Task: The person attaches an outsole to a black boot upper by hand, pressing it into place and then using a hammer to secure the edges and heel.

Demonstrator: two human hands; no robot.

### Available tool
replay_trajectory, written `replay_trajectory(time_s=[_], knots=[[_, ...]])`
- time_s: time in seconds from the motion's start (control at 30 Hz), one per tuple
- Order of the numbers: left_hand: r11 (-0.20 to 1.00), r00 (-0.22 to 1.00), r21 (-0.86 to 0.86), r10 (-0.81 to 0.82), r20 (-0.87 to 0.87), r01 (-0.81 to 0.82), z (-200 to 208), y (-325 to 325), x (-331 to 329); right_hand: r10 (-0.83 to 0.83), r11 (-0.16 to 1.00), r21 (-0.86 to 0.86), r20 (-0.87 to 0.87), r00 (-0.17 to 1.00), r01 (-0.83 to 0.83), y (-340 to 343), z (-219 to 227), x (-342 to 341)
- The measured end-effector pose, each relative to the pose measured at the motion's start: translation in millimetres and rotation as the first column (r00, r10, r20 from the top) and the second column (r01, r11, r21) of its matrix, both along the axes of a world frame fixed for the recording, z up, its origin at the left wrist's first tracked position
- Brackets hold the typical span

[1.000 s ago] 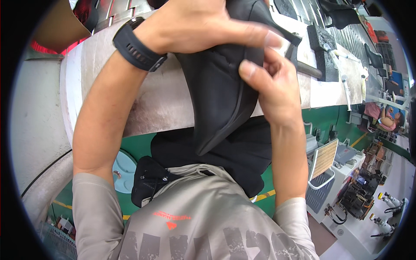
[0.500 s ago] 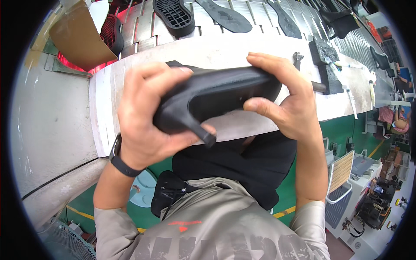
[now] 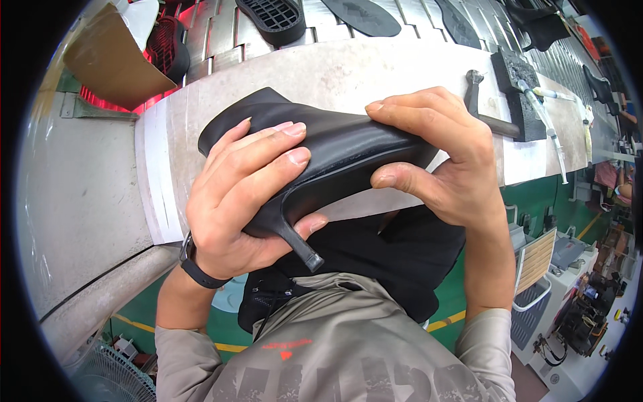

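Observation:
Between my two hands is a black high-heeled ankle boot (image 3: 335, 144), tilted on its side above the pale work board. Its shaft opening points to the upper left, and its slim heel hangs down toward my lap. My left hand (image 3: 241, 194) wraps the heel end, fingers across the upper and thumb behind the heel. At the toe end, my right hand (image 3: 442, 157) grips with its fingers over the top and its thumb along the sole edge. The toe tip is partly hidden by the right hand.
A hammer (image 3: 474, 94) lies to the right, beside a black block (image 3: 512, 80) and syringes (image 3: 539, 110). Beyond the board (image 3: 388, 67), a slatted metal conveyor carries soles (image 3: 365, 17) and another black boot (image 3: 539, 27). A brown cardboard sheet (image 3: 117, 60) stands at the far left.
The boot has turned in my hands, so more of its upper and shaft shows and the heel points lower. My left fingers have spread across the upper.

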State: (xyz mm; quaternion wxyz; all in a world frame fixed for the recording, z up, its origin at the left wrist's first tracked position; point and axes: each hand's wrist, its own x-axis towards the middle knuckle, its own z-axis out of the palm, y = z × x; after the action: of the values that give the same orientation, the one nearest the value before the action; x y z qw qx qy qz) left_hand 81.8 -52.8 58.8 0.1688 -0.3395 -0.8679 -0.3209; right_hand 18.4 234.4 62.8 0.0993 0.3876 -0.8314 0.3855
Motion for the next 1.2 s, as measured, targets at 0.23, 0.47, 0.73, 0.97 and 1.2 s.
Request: replay_trajectory(time_s=[0.23, 0.47, 0.73, 0.97, 1.2], knots=[[1.000, 1.000, 0.025, -0.005, 0.005, 0.004, -5, -1, 2, -0.060, 0.998, 0.039, 0.110, 0.992, 0.056, -9, 14, 3], [1.000, 1.000, 0.022, -0.001, 0.004, 0.001, -8, 0, 2, -0.080, 0.984, 0.157, 0.002, 0.997, 0.079, -25, 19, 3], [0.999, 0.997, 0.021, 0.050, -0.064, -0.049, -28, 11, 15, -0.019, 0.967, 0.251, -0.043, 0.999, 0.030, -44, 25, 9], [0.992, 0.999, -0.119, 0.053, 0.010, -0.051, -34, 25, 12, -0.088, 0.950, 0.262, -0.296, 0.951, 0.170, 20, -10, -7], [0.987, 0.990, -0.159, 0.037, 0.136, -0.015, -9, 63, -43, 0.045, 0.995, 0.102, -0.345, 0.937, -0.011, 36, -24, -33]])
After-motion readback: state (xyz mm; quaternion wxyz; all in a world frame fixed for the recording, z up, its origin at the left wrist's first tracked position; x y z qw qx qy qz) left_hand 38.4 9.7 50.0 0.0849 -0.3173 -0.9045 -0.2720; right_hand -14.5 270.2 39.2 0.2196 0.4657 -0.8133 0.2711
